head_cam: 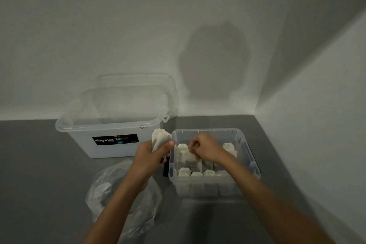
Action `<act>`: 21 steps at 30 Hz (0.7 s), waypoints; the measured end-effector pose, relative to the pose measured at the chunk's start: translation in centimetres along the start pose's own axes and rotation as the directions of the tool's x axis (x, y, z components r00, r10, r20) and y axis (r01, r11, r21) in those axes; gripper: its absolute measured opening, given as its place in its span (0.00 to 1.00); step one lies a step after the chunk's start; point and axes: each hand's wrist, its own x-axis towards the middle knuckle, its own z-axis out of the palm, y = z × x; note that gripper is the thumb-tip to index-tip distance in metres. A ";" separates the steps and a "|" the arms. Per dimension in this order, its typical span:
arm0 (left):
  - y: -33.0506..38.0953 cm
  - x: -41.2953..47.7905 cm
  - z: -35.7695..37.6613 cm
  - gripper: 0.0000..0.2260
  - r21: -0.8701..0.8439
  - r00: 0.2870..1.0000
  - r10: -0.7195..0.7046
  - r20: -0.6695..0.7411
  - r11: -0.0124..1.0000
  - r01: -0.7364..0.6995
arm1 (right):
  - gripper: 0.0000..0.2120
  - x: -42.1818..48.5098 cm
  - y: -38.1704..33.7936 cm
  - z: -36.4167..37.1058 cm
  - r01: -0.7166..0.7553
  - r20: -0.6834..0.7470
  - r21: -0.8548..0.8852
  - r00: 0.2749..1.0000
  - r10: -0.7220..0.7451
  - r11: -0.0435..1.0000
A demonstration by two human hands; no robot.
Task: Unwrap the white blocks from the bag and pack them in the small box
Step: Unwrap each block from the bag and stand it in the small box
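The grey counter (39, 164) filled the lower frame, meeting a white wall (99, 25). At centre left stood a large clear tub (85, 150) with a black Megabox label, its lid (136, 81) leaning behind. The crumpled clear bag (99, 190) lay at lower left, under the left forearm. Right of centre sat the small box (198, 130), with white blocks (196, 174) standing in rows inside. The left hand (150, 156) hovered just left of its rim — fingers clamped on a wrapped block (160, 138). The right hand (206, 148) reached into the box, fingers curled together — pinching a standing block (191, 159).
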 end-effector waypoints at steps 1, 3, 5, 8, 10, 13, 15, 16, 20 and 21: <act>-0.1 -0.1 -0.1 0.09 0.001 1.000 0.001 -0.002 1.000 -0.001 | 0.08 0.4 0.0 0.5 -0.005 0.016 0.012 1.000 0.005 1.000; -0.3 -0.3 -0.2 0.09 -0.002 1.000 -0.005 -0.002 1.000 0.005 | 0.12 1.0 0.2 1.2 -0.018 0.028 0.033 0.999 0.017 0.999; -0.6 -0.6 -0.1 0.08 0.006 1.000 -0.012 -0.008 1.000 0.012 | 0.10 1.6 0.4 1.7 -0.021 0.034 0.016 0.999 0.021 1.000; -0.9 -0.9 0.2 0.08 0.008 1.000 -0.028 0.005 1.000 0.028 | 0.05 2.1 0.4 2.4 -0.028 0.027 -0.004 0.999 0.028 1.000; -0.8 -1.0 0.5 0.07 0.008 0.999 -0.037 0.032 0.999 0.037 | 0.06 2.3 0.5 2.6 -0.021 -0.005 -0.041 1.000 0.021 0.999; -0.7 -1.1 0.8 0.03 -0.026 0.994 -0.058 0.091 0.998 0.061 | 0.07 2.0 0.1 2.1 0.003 -0.075 -0.056 0.997 -0.008 0.998; -0.7 -0.9 0.9 0.04 -0.018 0.990 -0.072 0.119 0.997 0.075 | 0.06 1.0 -0.6 0.9 0.051 -0.140 0.046 0.989 -0.044 0.998; -0.7 -0.8 1.0 0.06 -0.019 0.988 -0.082 0.132 0.996 0.085 | 0.06 0.3 -1.1 0.3 0.084 -0.174 0.108 0.983 -0.065 0.991; -0.6 -0.4 1.6 0.07 -0.009 0.978 -0.132 0.162 0.991 0.135 | 0.04 -2.4 -2.8 -1.8 0.197 -0.208 0.290 0.968 -0.140 0.936; -0.4 -0.4 1.7 0.07 -0.004 0.977 -0.132 0.168 0.991 0.135 | 0.04 -2.8 -3.0 -2.0 0.198 -0.188 0.298 0.971 -0.146 0.934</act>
